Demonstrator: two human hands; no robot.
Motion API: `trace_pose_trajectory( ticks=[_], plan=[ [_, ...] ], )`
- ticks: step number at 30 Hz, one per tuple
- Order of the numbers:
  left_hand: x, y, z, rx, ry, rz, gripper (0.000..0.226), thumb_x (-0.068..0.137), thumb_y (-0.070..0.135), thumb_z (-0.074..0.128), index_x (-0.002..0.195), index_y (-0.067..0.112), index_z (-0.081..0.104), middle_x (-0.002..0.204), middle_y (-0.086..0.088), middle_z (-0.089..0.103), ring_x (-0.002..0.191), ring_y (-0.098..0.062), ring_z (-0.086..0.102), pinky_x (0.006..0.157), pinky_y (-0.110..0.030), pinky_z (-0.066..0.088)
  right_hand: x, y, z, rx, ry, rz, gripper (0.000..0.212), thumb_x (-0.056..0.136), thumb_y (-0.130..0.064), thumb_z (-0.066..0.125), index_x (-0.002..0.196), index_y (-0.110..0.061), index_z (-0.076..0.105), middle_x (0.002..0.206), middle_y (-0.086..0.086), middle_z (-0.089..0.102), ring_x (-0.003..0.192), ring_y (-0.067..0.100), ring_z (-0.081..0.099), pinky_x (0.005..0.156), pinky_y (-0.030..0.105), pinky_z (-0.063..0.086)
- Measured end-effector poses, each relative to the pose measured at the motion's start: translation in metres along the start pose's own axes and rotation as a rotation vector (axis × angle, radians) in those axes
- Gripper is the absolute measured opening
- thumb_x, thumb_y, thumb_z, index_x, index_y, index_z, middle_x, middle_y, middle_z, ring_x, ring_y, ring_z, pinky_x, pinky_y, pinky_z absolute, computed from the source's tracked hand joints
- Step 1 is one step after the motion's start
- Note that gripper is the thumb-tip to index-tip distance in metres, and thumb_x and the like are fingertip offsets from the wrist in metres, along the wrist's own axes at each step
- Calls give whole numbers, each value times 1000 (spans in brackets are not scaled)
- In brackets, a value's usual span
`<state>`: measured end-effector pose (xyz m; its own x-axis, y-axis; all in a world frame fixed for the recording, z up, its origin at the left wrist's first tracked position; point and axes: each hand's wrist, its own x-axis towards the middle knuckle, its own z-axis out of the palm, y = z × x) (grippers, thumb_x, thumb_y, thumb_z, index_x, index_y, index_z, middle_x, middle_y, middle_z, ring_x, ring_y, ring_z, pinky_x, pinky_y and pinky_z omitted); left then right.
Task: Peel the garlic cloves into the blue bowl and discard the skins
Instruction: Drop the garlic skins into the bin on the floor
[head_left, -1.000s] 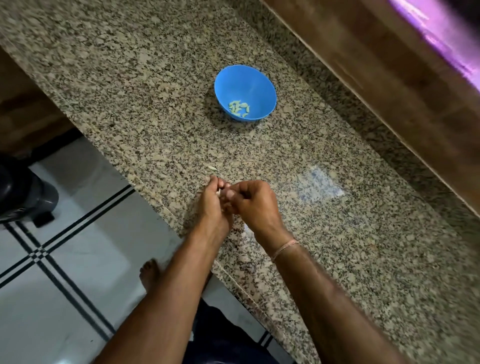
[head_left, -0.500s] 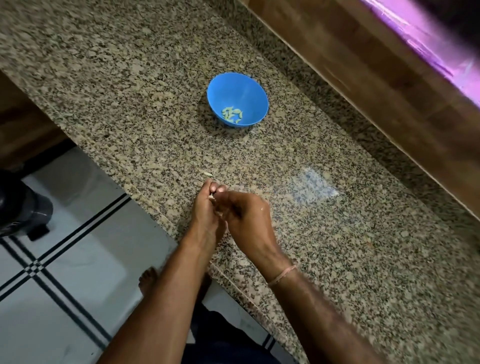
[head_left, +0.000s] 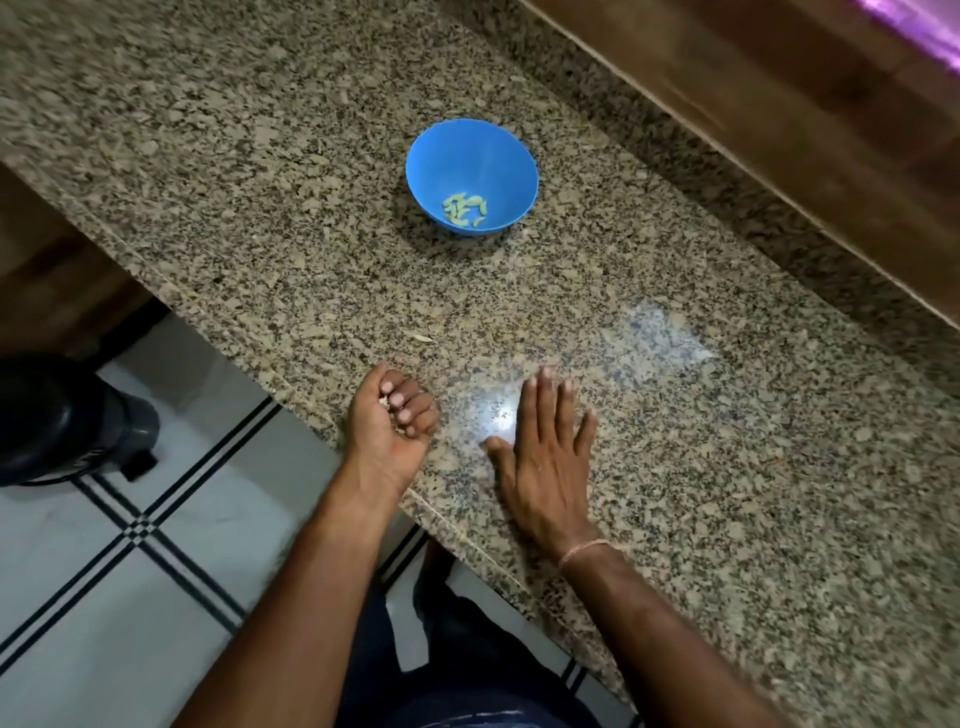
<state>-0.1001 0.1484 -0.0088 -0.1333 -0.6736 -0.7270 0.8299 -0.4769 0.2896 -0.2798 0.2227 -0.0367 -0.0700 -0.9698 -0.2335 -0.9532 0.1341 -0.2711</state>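
Note:
A blue bowl (head_left: 471, 156) stands on the granite counter (head_left: 260, 171) and holds several peeled garlic cloves (head_left: 464, 209) at its bottom. My left hand (head_left: 392, 421) rests at the counter's front edge, palm up, its fingers curled round small pale garlic skins (head_left: 384, 401). My right hand (head_left: 548, 457) lies flat on the counter beside it, fingers straight and spread, holding nothing. One loose skin scrap (head_left: 423, 338) lies on the counter just beyond my left hand.
A dark round bin (head_left: 57, 415) stands on the tiled floor at the left, below the counter. A wooden wall panel (head_left: 779, 104) runs along the counter's far side. My legs are under the front edge.
My hands were joined, peeling at the counter edge. They have separated: the left keeps the skins in its curled fingers, the right has moved right and flattened on the counter.

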Motion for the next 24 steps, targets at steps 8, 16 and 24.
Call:
trace_pose_trajectory(
  ticks=[8, 16, 24],
  plan=[
    [1, 10, -13, 49, -20, 9, 49, 111, 36, 39, 63, 25, 44, 51, 9, 33, 39, -5, 27, 35, -19, 21, 44, -43, 3, 59, -11, -85, 76, 108, -61, 12, 163, -19, -20, 169, 1, -32, 155, 22, -31, 125, 60, -16],
    [-3, 10, -13, 63, -18, 31, 49, 111, 36, 39, 64, 24, 44, 50, 9, 34, 39, -5, 28, 34, -19, 23, 30, -21, 6, -33, -43, -162, 73, 109, -57, 20, 164, -26, -17, 171, 0, -27, 157, 26, -26, 123, 64, -16],
    [-9, 15, -24, 36, -45, 32, 49, 110, 35, 41, 63, 24, 45, 51, 9, 34, 39, -5, 27, 36, -19, 21, 3, -38, 3, -50, -67, -346, 68, 106, -57, 22, 165, -38, -6, 172, 4, -25, 158, 29, -22, 123, 69, -9]
  ],
)
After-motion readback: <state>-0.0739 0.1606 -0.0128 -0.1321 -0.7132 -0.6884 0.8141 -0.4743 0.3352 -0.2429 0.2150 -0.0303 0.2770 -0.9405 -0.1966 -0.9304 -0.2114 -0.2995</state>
